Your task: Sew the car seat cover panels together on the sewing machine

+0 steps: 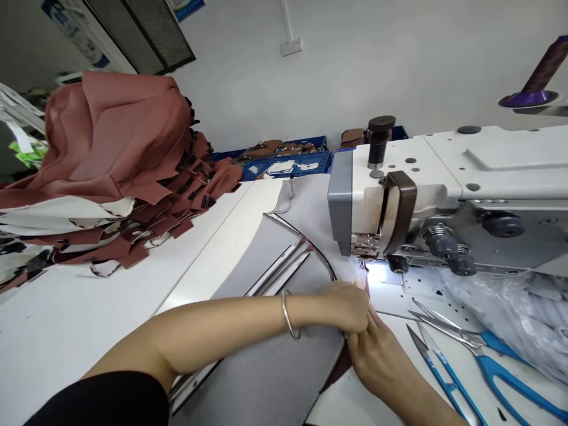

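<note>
A large grey fabric panel (284,361) lies on the white table, with dark piping (317,248) along its curved edge and zipper-like strips (277,275) across it. My left hand (346,305) reaches over the panel, closed at its edge by the needle area. Close against it, my right hand (377,358) is also closed, pinching the edge of the panel. Their fingertips are partly hidden by each other. Dark red fabric (341,367) shows under the edge beside my right hand. Just beyond my hands is the lit needle and presser foot (362,265) of a sewing machine (399,195).
Blue-handled scissors (481,346) and thread snips (444,370) lie at the right, near clear plastic wrap (519,319). A heap of reddish-brown sewn covers (119,136) fills the left back. Blue crates (306,160) stand behind the table. A thread cone (545,68) rises at upper right.
</note>
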Tool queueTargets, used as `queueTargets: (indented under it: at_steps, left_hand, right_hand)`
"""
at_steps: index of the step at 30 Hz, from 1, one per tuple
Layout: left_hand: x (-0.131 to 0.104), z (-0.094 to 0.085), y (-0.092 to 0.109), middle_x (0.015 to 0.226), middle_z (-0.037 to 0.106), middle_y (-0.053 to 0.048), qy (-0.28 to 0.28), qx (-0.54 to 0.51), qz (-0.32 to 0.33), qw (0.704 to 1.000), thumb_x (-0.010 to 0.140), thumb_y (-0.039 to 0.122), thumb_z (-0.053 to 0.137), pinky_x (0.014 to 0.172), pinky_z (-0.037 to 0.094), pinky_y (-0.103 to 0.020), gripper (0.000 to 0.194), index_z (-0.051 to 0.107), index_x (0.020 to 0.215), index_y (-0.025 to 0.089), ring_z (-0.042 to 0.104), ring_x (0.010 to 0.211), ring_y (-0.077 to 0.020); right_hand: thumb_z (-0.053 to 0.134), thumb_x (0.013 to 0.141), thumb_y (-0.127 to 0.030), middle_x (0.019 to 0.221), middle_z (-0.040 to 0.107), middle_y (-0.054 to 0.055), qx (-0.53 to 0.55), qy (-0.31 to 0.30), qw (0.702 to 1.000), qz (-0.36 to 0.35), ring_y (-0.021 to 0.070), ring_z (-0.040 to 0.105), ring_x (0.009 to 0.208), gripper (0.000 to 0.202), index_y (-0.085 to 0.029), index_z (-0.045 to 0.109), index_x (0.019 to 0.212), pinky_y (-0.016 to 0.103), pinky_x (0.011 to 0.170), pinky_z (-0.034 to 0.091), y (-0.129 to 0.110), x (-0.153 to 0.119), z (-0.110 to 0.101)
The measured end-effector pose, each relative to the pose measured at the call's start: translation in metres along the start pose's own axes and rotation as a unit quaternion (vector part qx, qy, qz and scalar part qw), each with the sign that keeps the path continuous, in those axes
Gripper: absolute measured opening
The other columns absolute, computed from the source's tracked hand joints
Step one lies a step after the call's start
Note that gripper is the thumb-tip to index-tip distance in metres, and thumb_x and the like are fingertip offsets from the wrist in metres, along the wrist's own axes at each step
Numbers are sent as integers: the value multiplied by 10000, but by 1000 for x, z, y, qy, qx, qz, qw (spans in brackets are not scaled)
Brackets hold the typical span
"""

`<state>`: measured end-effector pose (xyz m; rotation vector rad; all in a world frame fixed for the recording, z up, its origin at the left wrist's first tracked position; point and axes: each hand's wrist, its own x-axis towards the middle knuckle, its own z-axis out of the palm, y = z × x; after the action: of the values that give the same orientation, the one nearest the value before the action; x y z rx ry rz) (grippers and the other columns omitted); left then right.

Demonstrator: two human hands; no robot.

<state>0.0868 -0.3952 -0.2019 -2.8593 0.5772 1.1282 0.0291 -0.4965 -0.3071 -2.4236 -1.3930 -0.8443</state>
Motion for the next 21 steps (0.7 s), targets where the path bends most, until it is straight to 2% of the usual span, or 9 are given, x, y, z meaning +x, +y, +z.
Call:
queueTargets:
  at_steps: [3, 6, 9, 11, 14, 17, 19, 21]
  left_hand:
    - [6, 9, -6, 842, 639, -101, 35, 1, -3, 999, 779, 163, 472, 707, 445, -287, 262, 594, 994, 73, 585, 789, -188]
    - [12, 23, -13, 943, 621, -100, 130, -14, -5, 991, 774, 198, 461, 751, 438, -306, 322, 533, 1073, 102, 566, 829, -192]
    - [15, 33, -17, 900, 609, -74, 212, -40, 12, 976, 767, 218, 460, 786, 435, -304, 252, 548, 989, 139, 550, 826, -182]
    - [13, 34, -19, 931, 589, -87, 231, -48, 10, 972, 763, 234, 460, 785, 442, -316, 234, 565, 950, 141, 530, 889, -203]
    - [-4, 27, -22, 1013, 539, -134, 235, -19, 10, 972, 735, 247, 479, 755, 445, -349, 242, 600, 902, 120, 480, 969, -252]
    - [-36, 17, -26, 1089, 497, -167, 234, 53, 34, 970, 685, 262, 538, 795, 419, -408, 278, 620, 902, 108, 437, 1013, -290]
    - [-59, 10, -29, 1146, 490, -178, 198, 84, 20, 976, 672, 259, 573, 800, 411, -442, 362, 611, 1007, 129, 443, 1022, -313]
    - [-74, 2, -30, 1144, 529, -178, 123, 88, -2, 989, 683, 208, 587, 785, 421, -448, 466, 566, 1144, 151, 492, 981, -314]
  right_hand:
    - [442, 710, -8, 1134, 521, 356, -13, -8, 1000, 7, 440, 480, 1127, 457, 106, 488, 1150, 638, 907, 394, -1, 2, 3]
    - [438, 699, -14, 1058, 569, 332, -17, -16, 1000, -2, 426, 515, 1087, 444, 108, 506, 1121, 643, 915, 380, -1, 3, 5]
    - [427, 714, -14, 982, 609, 288, -26, -17, 999, -10, 404, 550, 1037, 394, 82, 537, 1079, 640, 915, 375, -2, 4, 3]
    - [409, 730, -14, 962, 610, 290, -43, -13, 999, -17, 387, 571, 1002, 339, 68, 562, 1021, 625, 906, 382, -5, 4, -1]
    - [400, 770, -37, 1004, 596, 301, -52, -25, 997, -51, 357, 581, 980, 309, 43, 573, 1013, 601, 907, 380, -23, 8, -8]
    - [434, 820, -119, 1024, 616, 238, 16, -42, 990, -131, 335, 580, 962, 278, -26, 585, 1036, 588, 906, 382, -60, 20, -10]
    - [455, 832, -169, 981, 638, 203, 73, -55, 981, -172, 329, 592, 916, 239, -61, 599, 989, 570, 860, 425, -95, 35, -5]
    - [477, 821, -186, 945, 640, 232, 93, -80, 977, -177, 334, 608, 849, 245, -36, 596, 975, 566, 774, 467, -132, 55, 2]
